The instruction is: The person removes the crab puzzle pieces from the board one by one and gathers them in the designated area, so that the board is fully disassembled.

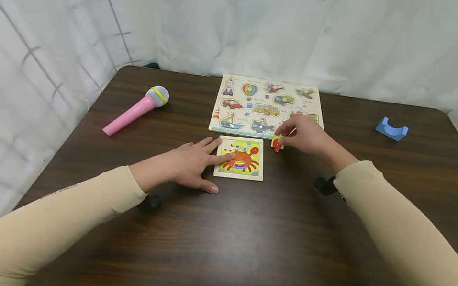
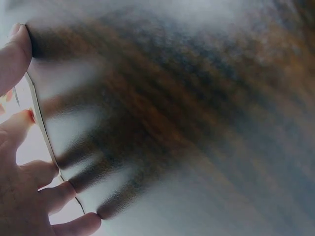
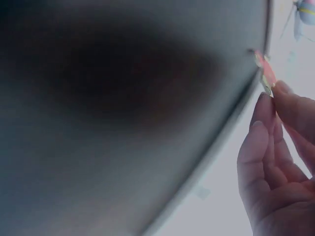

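Observation:
A small square crab puzzle (image 1: 246, 176) lies in its pale wooden frame at the middle of the table. Bare wood shows at its upper left, near my left fingertips. My left hand (image 1: 191, 163) rests on it with fingers spread, the index fingertip touching the crab and the thumb out on the table. Just right of the puzzle, my right hand (image 1: 305, 136) pinches a red and yellow puzzle piece (image 1: 277, 143) between thumb and fingers. In the right wrist view the puzzle piece (image 3: 266, 72) stands out past the fingertips.
Behind the crab puzzle lies a larger vehicle peg board (image 1: 241, 97), close to my right hand. A pink toy microphone (image 1: 133, 113) is on the left, a blue curved block (image 1: 391, 130) at the far right. White curtains (image 1: 244, 24) hang behind the dark wooden table (image 1: 215, 247).

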`<move>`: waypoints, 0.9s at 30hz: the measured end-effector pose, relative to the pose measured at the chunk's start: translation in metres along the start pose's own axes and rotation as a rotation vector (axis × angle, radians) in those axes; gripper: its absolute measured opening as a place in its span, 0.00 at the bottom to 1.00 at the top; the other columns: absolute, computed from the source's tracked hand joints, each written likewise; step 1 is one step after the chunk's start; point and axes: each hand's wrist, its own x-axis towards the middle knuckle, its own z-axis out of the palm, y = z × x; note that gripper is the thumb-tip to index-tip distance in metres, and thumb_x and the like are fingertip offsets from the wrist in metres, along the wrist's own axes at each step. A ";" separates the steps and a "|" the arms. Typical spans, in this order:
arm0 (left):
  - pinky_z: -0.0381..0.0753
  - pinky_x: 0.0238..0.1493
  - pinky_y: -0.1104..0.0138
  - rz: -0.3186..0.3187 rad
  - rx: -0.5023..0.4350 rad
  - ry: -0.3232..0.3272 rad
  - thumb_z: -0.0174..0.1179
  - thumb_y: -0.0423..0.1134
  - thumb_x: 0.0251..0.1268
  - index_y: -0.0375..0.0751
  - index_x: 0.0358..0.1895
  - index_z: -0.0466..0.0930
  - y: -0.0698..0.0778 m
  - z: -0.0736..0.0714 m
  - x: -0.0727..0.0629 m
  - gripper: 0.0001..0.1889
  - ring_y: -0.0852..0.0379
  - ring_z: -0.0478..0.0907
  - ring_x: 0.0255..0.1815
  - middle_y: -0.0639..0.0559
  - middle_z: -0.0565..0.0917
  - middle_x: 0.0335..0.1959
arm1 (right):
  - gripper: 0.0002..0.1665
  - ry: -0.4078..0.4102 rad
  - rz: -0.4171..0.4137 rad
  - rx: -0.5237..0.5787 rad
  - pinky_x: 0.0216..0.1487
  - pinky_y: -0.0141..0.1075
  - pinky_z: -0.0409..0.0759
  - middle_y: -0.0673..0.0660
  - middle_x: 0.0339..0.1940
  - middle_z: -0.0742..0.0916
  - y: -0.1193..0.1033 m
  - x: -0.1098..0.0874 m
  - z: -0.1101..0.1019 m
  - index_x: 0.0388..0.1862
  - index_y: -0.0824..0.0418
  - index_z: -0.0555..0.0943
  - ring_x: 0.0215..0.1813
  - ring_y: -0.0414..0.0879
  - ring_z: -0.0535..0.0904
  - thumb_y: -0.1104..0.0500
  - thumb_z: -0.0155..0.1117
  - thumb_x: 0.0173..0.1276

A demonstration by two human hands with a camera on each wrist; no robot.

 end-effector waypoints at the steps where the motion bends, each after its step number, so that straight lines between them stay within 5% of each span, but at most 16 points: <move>1: 0.56 0.76 0.36 -0.003 0.001 -0.001 0.66 0.67 0.62 0.65 0.83 0.48 0.000 0.000 0.000 0.50 0.36 0.41 0.86 0.40 0.40 0.86 | 0.12 -0.007 0.001 -0.011 0.52 0.49 0.83 0.63 0.46 0.90 0.003 -0.002 0.001 0.51 0.65 0.88 0.49 0.57 0.86 0.64 0.67 0.71; 16: 0.56 0.77 0.36 0.000 -0.003 -0.004 0.66 0.67 0.61 0.65 0.83 0.48 -0.001 0.000 0.001 0.51 0.36 0.40 0.86 0.40 0.40 0.86 | 0.14 0.014 0.019 -0.115 0.40 0.40 0.78 0.62 0.42 0.91 0.004 -0.015 0.012 0.52 0.65 0.88 0.38 0.51 0.82 0.62 0.67 0.71; 27: 0.56 0.76 0.35 0.011 -0.007 0.004 0.66 0.66 0.61 0.63 0.83 0.49 0.000 0.000 -0.001 0.50 0.35 0.40 0.86 0.39 0.41 0.86 | 0.20 -0.032 -0.005 -0.158 0.54 0.49 0.82 0.64 0.45 0.91 0.007 -0.021 0.012 0.53 0.69 0.86 0.47 0.54 0.86 0.60 0.75 0.64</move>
